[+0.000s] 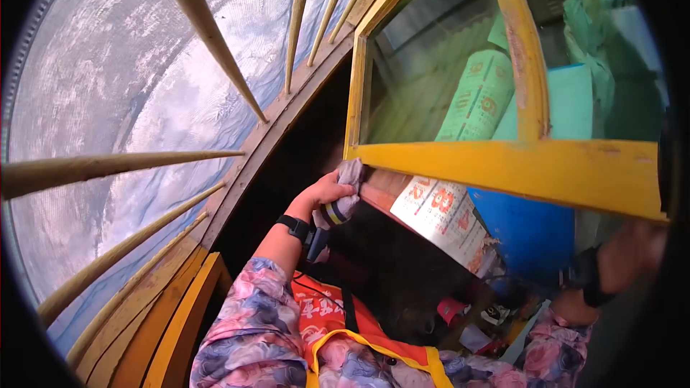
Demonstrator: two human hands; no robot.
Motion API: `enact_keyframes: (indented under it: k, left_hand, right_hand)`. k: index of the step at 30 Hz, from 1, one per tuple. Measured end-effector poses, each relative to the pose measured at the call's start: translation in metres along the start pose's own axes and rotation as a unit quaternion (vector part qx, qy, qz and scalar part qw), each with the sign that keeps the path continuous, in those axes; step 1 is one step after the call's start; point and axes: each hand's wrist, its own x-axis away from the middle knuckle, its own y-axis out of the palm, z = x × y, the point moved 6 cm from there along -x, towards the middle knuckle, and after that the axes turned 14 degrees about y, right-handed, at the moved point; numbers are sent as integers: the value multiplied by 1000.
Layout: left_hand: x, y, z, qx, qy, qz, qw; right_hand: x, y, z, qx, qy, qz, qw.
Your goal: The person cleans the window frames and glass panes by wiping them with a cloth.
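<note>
My left hand (pixel 332 190) is closed round a bunched grey cloth (pixel 350 185) with a yellow-and-dark stripe. The cloth sits against the lower left corner of a yellow wooden window frame (pixel 431 155), which holds glass panes (pixel 402 93). My right hand (pixel 632 255) is at the right end of the frame's bottom rail, blurred and in shadow. Its fingers cannot be made out, nor can I tell whether they grip the rail.
Wooden poles (pixel 215 36) slant across a mesh sheet (pixel 93 86) on the left. Below the frame are a printed calendar sheet (pixel 442 212) and a blue panel (pixel 528 233). Small items, including a pink one (pixel 451 310), lie in the dark area below. Yellow boards (pixel 180 323) stand at lower left.
</note>
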Motion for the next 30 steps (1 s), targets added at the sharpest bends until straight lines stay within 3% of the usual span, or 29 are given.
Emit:
enact_keyframes:
  k: [2,4,5,8,11,13,16,21,26,28,30]
  left_hand:
    - [28,15,41,39,103,-39,993]
    - [51,23,89,168,147,-4,975]
    - [59,24,104,186,127,51,973]
    - [77,26,117,-55,167,186,967]
    - [107,42,142,-67,185,221,955]
    - [129,56,148,-43,205,197,958]
    - [157,65,117,-45,174,196,964]
    - [240,60,114,-150,57,263,951]
    - [304,42,116,-168,55,359,916]
    - [337,55,166,-168,9,419,892]
    - [349,51,169,-166,43,453,875]
  right_hand:
    - [-5,13,-1,-9,-1,-5,1000]
    - [-9,30,-5,-13,-5,-9,1000]
    - [-11,38,-8,-19,-6,-13,1000]
    - [-16,65,-14,-40,2,-19,999]
    - [-2,95,-24,9,-44,44,998]
    - [7,110,-29,18,-68,-23,997]
    - [9,121,-31,17,-81,-104,991]
    - [13,133,-40,-48,-67,-132,988]
    - [11,128,-55,7,-65,-176,982]
    - [15,115,-71,15,-62,-205,977]
    - [26,93,-78,160,-7,-155,975]
